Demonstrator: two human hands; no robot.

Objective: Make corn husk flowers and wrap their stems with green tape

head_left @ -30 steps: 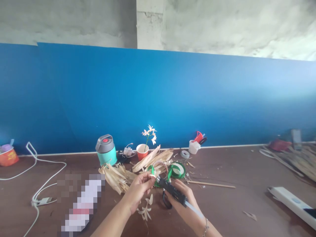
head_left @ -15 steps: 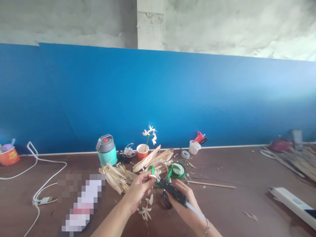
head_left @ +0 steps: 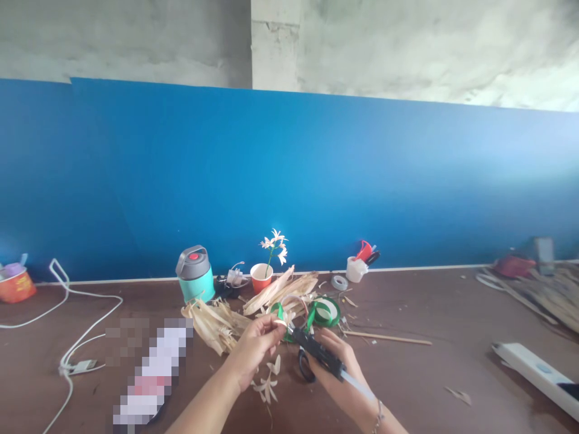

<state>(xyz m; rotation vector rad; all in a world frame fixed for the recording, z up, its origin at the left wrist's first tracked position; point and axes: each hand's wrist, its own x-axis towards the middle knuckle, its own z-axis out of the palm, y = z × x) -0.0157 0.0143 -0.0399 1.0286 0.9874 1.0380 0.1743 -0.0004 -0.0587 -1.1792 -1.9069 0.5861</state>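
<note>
My right hand [head_left: 337, 367] is wrapped round a black glue gun [head_left: 319, 352] with a pale glue stick [head_left: 357, 384] jutting from its back end. The gun's nozzle points left, up to the fingertips of my left hand [head_left: 257, 346]. Those fingers pinch a small pale petal [head_left: 280, 322], right at the nozzle; whether the two touch I cannot tell. Just behind lies a roll of green ribbon [head_left: 326, 311] among dry corn husks [head_left: 283, 292]. Below my left hand a pale husk flower [head_left: 266, 389] and a loose petal [head_left: 274, 365] rest on the table.
An orange cup [head_left: 261, 280] holds a stem of pale flowers [head_left: 274, 241]. Left of it stands a turquoise flask [head_left: 195, 277]. A white cup with tools [head_left: 356, 269], a tape roll [head_left: 339, 283], a thin stick [head_left: 389, 338], white cables [head_left: 72, 337] and a white box [head_left: 536, 374] lie around.
</note>
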